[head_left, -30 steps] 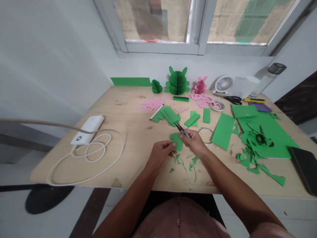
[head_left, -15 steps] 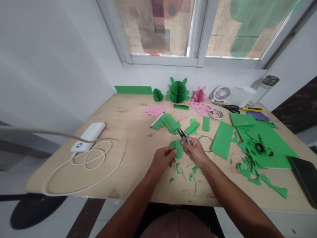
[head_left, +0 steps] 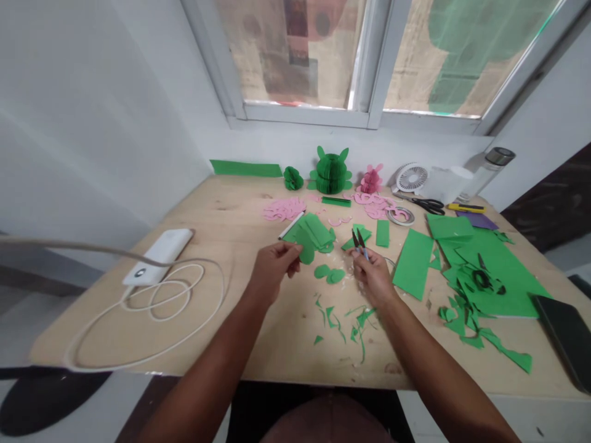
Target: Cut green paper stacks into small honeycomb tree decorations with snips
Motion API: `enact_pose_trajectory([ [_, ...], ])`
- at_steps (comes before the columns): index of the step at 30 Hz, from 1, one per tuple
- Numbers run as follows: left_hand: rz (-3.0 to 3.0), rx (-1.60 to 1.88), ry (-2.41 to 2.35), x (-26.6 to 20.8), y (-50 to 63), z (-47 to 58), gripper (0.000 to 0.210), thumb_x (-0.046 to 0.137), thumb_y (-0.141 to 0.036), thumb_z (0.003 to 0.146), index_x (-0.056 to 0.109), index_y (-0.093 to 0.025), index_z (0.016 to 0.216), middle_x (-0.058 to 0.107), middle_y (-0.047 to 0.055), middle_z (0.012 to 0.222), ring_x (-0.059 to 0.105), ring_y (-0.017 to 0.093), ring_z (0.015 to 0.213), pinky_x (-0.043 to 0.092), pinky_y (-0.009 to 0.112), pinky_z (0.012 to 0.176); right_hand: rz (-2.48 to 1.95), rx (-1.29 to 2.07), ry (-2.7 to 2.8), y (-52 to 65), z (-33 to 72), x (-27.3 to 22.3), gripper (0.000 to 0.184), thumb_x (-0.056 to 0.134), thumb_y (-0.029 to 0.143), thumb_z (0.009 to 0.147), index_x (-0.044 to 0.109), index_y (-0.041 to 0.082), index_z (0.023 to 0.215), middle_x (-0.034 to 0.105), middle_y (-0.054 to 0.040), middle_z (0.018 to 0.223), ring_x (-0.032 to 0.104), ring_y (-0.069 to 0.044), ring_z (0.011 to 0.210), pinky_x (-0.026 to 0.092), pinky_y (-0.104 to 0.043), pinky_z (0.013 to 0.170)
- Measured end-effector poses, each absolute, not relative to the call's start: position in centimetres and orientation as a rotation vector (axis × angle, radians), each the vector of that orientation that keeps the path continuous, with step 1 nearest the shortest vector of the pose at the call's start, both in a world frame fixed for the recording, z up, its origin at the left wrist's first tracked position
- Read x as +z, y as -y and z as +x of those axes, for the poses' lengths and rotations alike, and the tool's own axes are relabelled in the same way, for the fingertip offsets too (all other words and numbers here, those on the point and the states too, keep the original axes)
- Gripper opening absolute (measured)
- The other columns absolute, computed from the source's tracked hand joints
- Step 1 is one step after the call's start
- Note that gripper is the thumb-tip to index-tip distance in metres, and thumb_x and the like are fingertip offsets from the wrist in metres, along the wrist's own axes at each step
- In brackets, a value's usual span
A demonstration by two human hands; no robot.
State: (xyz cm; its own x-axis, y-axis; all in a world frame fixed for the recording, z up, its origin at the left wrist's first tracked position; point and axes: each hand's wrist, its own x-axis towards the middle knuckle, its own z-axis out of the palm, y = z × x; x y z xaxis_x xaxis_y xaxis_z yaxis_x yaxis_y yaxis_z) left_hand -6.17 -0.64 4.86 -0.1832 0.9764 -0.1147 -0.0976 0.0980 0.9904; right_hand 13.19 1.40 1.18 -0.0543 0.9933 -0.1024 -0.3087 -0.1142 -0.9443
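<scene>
Between its fingertips my left hand (head_left: 276,269) pinches a green paper cutout (head_left: 305,246) with rounded edges, raised above the table. My right hand (head_left: 373,274) is closed round small scissors (head_left: 359,241), whose blades point away from me and stand slightly apart. The scissors and the cutout are well apart. Several green paper ovals (head_left: 335,276) lie on the table between my hands. Behind the cutout are stacked green paper strips (head_left: 317,230) and a white pen (head_left: 292,226). Thin green paper scraps (head_left: 355,326) are scattered nearer to me.
Left on the wooden table (head_left: 194,344) are a white power bank (head_left: 159,255) and a looped cable (head_left: 221,289). Green sheets (head_left: 512,264), a dark phone (head_left: 561,335) and black scissors (head_left: 429,205) lie right. Green and pink honeycomb paper figures (head_left: 330,174) stand by the wall.
My left hand has moved left and away from me with the cutout, uncovering the ovals on the table. My right hand has moved slightly right with the scissors, away from the paper.
</scene>
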Motion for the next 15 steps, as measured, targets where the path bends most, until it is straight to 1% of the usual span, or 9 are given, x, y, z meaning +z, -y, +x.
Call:
enact_pose_trajectory([
  [5, 0.979, 1.238, -1.284, 4.7, 0.2, -6.2, 0.020, 0.070, -0.032, 0.065, 0.061, -0.015, 0.057, 0.055, -0.001, 0.044, 0.044, 0.008, 0.039, 0.032, 0.020, 0.039, -1.047, 1.471, 0.896, -1.4, 12.9, 1.2, 0.033, 0.075, 0.044, 0.061, 0.063, 0.016, 0.075, 0.030, 0.0118, 0.041, 0.017, -0.004, 0.037, 0.009, -0.022, 0.037],
  [10, 1.054, 1.106, -1.168, 3.3, -0.1, -3.7, 0.022, 0.070, -0.036, 0.065, 0.064, -0.016, 0.060, 0.055, 0.000, 0.045, 0.045, 0.009, 0.040, 0.034, 0.020, 0.039, -1.057, 1.481, 0.933, -1.1, 12.4, 0.9, 0.034, 0.074, 0.046, 0.063, 0.061, 0.017, 0.073, 0.032, 0.0110, 0.042, 0.017, -0.005, 0.038, 0.009, -0.022, 0.038],
  [15, 1.112, 1.050, -1.155, 2.5, -0.9, -2.5, 0.026, 0.069, -0.039, 0.066, 0.062, -0.016, 0.056, 0.054, -0.002, 0.044, 0.044, 0.009, 0.040, 0.032, 0.020, 0.038, -1.060, 1.462, 0.937, -1.4, 12.5, 0.0, 0.035, 0.074, 0.048, 0.065, 0.055, 0.019, 0.067, 0.034, 0.0097, 0.046, 0.020, -0.005, 0.040, 0.011, -0.023, 0.038],
])
